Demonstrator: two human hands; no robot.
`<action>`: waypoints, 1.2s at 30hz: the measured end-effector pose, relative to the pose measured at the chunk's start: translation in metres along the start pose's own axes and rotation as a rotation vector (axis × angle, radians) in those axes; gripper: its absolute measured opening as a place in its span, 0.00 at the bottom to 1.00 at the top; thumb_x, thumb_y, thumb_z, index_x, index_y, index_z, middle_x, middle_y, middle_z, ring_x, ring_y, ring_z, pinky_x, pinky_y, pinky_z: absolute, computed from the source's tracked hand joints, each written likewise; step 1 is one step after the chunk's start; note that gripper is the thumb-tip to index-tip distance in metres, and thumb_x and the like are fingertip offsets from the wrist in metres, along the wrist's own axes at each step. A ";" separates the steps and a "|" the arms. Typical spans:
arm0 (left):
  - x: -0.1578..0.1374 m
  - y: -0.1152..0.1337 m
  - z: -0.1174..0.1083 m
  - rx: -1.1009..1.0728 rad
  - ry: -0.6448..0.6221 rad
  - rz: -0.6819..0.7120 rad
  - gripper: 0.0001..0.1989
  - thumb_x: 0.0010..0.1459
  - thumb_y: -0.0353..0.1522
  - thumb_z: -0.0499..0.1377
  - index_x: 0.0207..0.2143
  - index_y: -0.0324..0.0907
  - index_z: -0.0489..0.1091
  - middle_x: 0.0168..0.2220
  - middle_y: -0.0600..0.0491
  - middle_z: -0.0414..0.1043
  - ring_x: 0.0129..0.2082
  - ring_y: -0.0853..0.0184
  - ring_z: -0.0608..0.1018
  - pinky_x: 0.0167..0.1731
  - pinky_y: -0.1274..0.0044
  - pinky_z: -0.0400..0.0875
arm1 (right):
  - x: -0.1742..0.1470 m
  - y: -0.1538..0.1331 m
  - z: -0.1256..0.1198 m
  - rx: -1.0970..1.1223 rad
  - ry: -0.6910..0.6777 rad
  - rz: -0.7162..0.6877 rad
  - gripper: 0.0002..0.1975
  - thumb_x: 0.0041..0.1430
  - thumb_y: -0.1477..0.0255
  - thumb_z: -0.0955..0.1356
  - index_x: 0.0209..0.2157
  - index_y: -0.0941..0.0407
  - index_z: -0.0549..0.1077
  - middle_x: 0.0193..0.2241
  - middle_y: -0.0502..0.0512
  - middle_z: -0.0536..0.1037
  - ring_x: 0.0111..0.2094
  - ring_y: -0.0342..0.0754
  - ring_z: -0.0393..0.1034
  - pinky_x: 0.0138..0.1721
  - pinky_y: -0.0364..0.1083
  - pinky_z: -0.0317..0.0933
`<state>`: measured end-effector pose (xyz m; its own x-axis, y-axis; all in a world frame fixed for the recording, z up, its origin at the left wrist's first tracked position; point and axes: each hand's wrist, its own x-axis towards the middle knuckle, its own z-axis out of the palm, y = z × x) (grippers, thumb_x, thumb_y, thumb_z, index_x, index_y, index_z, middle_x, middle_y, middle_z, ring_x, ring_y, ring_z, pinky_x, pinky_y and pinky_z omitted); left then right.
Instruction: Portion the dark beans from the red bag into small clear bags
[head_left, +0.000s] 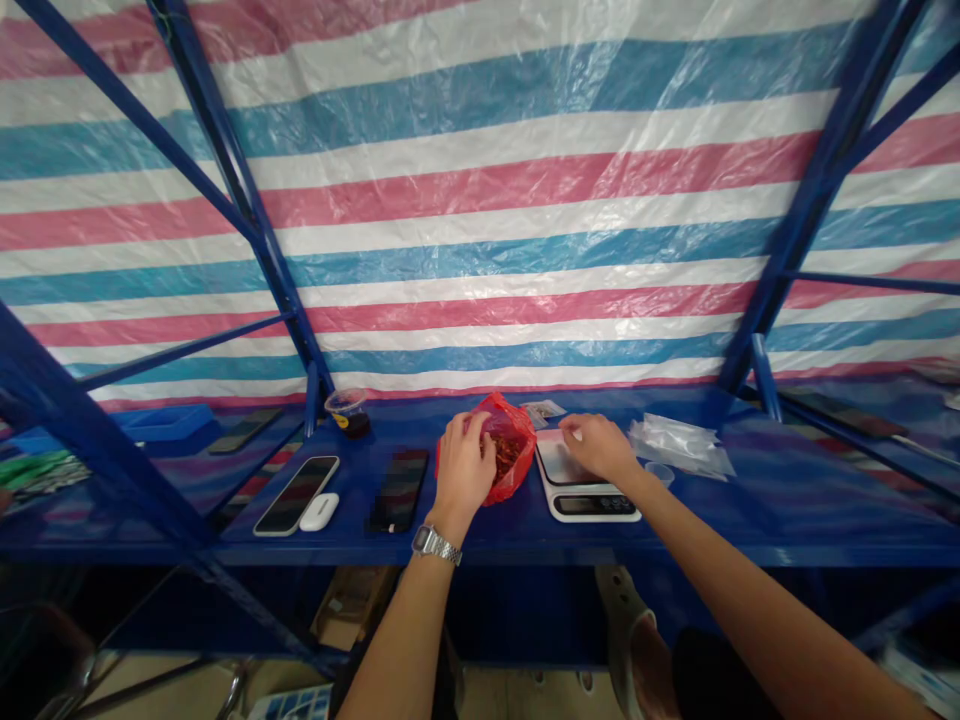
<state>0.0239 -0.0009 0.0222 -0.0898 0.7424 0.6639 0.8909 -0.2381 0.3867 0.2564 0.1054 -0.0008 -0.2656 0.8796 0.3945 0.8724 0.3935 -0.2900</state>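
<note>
A red plastic bag [512,487] stands gaping on the blue shelf, with reddish-brown dried bits [507,454] inside. My left hand [463,462], a silver watch on its wrist, is curled over the bag's left side and grips it; part of the fingers is hidden. To the right, a white kitchen scale [556,500] with a metal plate and a dark display lies flat. Above its plate my right hand [601,448] is closed with fingertips pinched together; whatever is between them is too small to make out. Behind the scale rests a small clear packet [546,410].
Clear plastic bags [681,446] and a small clear cup [660,473] are right of the scale. Leftward lie a dark phone [401,488], another phone [297,495], a white earphone case [319,511] and a lidded cup of dark liquid [349,414]. Blue posts [266,240] frame the shelf.
</note>
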 end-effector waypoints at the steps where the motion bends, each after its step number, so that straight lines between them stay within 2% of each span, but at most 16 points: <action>1: 0.001 0.000 0.001 0.010 -0.001 0.011 0.17 0.66 0.27 0.53 0.54 0.44 0.72 0.51 0.44 0.71 0.50 0.56 0.75 0.54 0.62 0.71 | 0.008 -0.007 0.004 -0.029 -0.039 0.012 0.14 0.64 0.70 0.65 0.44 0.52 0.83 0.42 0.60 0.84 0.44 0.56 0.78 0.48 0.50 0.66; 4: 0.004 -0.003 0.006 0.052 -0.011 0.069 0.17 0.64 0.24 0.53 0.52 0.45 0.73 0.51 0.46 0.72 0.50 0.57 0.75 0.53 0.63 0.70 | 0.032 -0.018 0.015 -0.095 -0.093 0.071 0.16 0.66 0.66 0.65 0.47 0.54 0.82 0.41 0.65 0.84 0.44 0.59 0.79 0.47 0.52 0.66; 8: 0.006 -0.006 0.019 0.118 0.006 0.137 0.16 0.64 0.24 0.53 0.49 0.44 0.73 0.50 0.46 0.73 0.50 0.56 0.74 0.52 0.63 0.70 | 0.058 -0.019 0.030 -0.115 -0.144 0.087 0.17 0.67 0.62 0.65 0.47 0.55 0.82 0.41 0.67 0.84 0.47 0.61 0.78 0.49 0.54 0.65; 12: 0.008 -0.004 0.031 0.136 0.018 0.249 0.14 0.62 0.23 0.55 0.47 0.44 0.74 0.48 0.46 0.73 0.50 0.56 0.74 0.52 0.63 0.69 | 0.071 -0.013 0.048 -0.006 -0.132 0.126 0.14 0.62 0.66 0.69 0.46 0.55 0.81 0.41 0.63 0.85 0.45 0.59 0.79 0.48 0.52 0.66; 14: 0.009 -0.001 0.032 0.128 0.001 0.314 0.13 0.62 0.24 0.56 0.46 0.45 0.74 0.47 0.47 0.74 0.49 0.56 0.74 0.53 0.63 0.68 | 0.075 -0.008 0.053 0.115 -0.070 0.143 0.13 0.59 0.70 0.70 0.45 0.55 0.81 0.39 0.60 0.85 0.43 0.57 0.80 0.45 0.50 0.67; 16: 0.010 0.002 0.031 0.110 0.002 0.321 0.12 0.63 0.24 0.55 0.45 0.45 0.74 0.45 0.48 0.74 0.48 0.57 0.74 0.52 0.64 0.68 | 0.077 -0.005 0.053 0.280 0.021 0.117 0.14 0.57 0.72 0.70 0.45 0.56 0.80 0.37 0.58 0.85 0.39 0.54 0.80 0.42 0.48 0.68; 20: 0.011 0.005 0.025 0.063 0.030 0.254 0.11 0.63 0.25 0.55 0.43 0.45 0.73 0.44 0.49 0.75 0.47 0.59 0.75 0.49 0.65 0.69 | 0.074 -0.009 0.042 0.584 0.204 0.034 0.14 0.56 0.69 0.70 0.44 0.57 0.79 0.34 0.57 0.84 0.32 0.50 0.78 0.36 0.47 0.69; 26: 0.007 0.003 0.025 -0.084 0.044 0.084 0.11 0.67 0.28 0.54 0.49 0.44 0.71 0.48 0.49 0.74 0.49 0.60 0.76 0.53 0.66 0.71 | 0.046 -0.032 0.011 0.832 0.411 -0.030 0.16 0.56 0.62 0.72 0.44 0.56 0.75 0.31 0.53 0.80 0.32 0.50 0.79 0.35 0.47 0.72; 28: 0.005 0.004 0.025 -0.145 0.048 0.058 0.14 0.67 0.31 0.56 0.55 0.43 0.68 0.53 0.46 0.72 0.54 0.58 0.74 0.57 0.65 0.70 | 0.034 -0.042 0.000 0.877 0.472 -0.039 0.16 0.56 0.63 0.73 0.44 0.55 0.75 0.30 0.51 0.80 0.32 0.50 0.79 0.35 0.47 0.72; 31: 0.002 0.008 0.023 -0.213 0.024 0.089 0.31 0.64 0.36 0.62 0.66 0.43 0.57 0.63 0.43 0.65 0.64 0.55 0.68 0.64 0.62 0.65 | 0.015 -0.061 -0.016 0.882 0.516 -0.099 0.14 0.58 0.64 0.74 0.44 0.54 0.74 0.30 0.50 0.79 0.34 0.49 0.78 0.36 0.47 0.71; 34: 0.000 0.013 0.024 -0.272 0.008 0.156 0.45 0.60 0.39 0.66 0.71 0.45 0.45 0.69 0.40 0.57 0.69 0.52 0.62 0.67 0.58 0.61 | -0.005 -0.079 -0.028 0.862 0.503 -0.157 0.12 0.58 0.65 0.74 0.42 0.53 0.75 0.32 0.50 0.80 0.34 0.48 0.77 0.35 0.46 0.70; 36: 0.000 0.015 0.027 -0.314 0.027 0.196 0.47 0.61 0.40 0.66 0.73 0.46 0.41 0.71 0.39 0.55 0.70 0.52 0.60 0.68 0.57 0.59 | -0.016 -0.090 -0.032 0.867 0.460 -0.176 0.11 0.58 0.67 0.74 0.42 0.53 0.75 0.32 0.50 0.80 0.33 0.47 0.76 0.35 0.46 0.70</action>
<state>0.0497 0.0122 0.0105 0.0535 0.6476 0.7601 0.7127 -0.5579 0.4252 0.1953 0.0471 0.0465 -0.0177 0.6730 0.7395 0.1856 0.7289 -0.6589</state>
